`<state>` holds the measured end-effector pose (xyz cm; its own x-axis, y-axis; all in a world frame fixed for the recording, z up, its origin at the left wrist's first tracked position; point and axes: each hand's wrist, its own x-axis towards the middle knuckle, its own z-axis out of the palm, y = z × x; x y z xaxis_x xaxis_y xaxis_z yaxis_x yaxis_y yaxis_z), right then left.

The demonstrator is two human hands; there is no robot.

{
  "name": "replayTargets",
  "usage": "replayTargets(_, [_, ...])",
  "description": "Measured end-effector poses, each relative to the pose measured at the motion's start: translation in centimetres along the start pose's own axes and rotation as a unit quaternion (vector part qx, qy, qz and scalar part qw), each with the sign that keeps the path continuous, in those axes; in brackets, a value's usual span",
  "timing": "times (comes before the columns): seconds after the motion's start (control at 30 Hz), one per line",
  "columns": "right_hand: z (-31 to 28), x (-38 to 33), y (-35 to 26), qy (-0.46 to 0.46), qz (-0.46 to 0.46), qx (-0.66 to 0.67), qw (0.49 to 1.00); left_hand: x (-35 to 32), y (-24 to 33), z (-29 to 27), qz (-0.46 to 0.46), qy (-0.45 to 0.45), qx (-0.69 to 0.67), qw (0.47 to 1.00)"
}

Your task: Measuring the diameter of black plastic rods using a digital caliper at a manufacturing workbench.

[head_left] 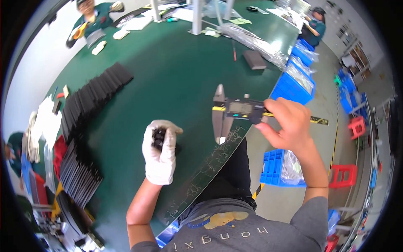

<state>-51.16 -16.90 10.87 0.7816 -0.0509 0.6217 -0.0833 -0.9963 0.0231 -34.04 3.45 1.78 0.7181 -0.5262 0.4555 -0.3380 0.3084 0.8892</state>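
Observation:
My left hand (161, 157), in a white glove, is closed around a small bundle of black pieces (158, 136); their exact kind is too small to make out. My bare right hand (290, 124) grips a digital caliper (241, 110) by its slide and beam, above the table's near edge. The caliper's jaws point across the table and look nearly closed, with nothing seen between them. To the left of my gloved hand, a long curved row of black flat strips (94, 92) leans piece against piece on the green table (184, 75).
A dark grey block (254, 59) and clear plastic wrapping (252, 40) lie at the far right. Blue crates (294, 86) line the table's right side; another crate (273, 167) stands near my leg. Red stools (343, 175) are beyond. Co-workers (94, 19) sit around the table.

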Motion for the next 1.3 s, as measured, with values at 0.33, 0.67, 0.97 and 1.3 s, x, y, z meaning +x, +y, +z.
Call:
replayTargets(0.33, [0.9,0.2,-0.5,-0.012,-0.035,-0.025,0.999,-0.7,1.5,-1.0,-0.086,-0.028,-0.104,0.990])
replayTargets(0.67, [2.7,0.9,-2.1,-0.030,0.067,0.100,0.992,-0.8,2.3,-0.8,-0.062,-0.135,-0.039,0.988])
replayTargets(0.97, [2.9,2.1,-4.2,-0.070,0.057,0.138,0.986,-1.1,2.8,-0.7,-0.082,-0.128,-0.067,0.986])
replayTargets(1.3, [3.4,2.1,-4.0,-0.064,0.040,0.106,0.992,-1.0,3.1,-0.8,-0.111,-0.123,-0.085,0.982])
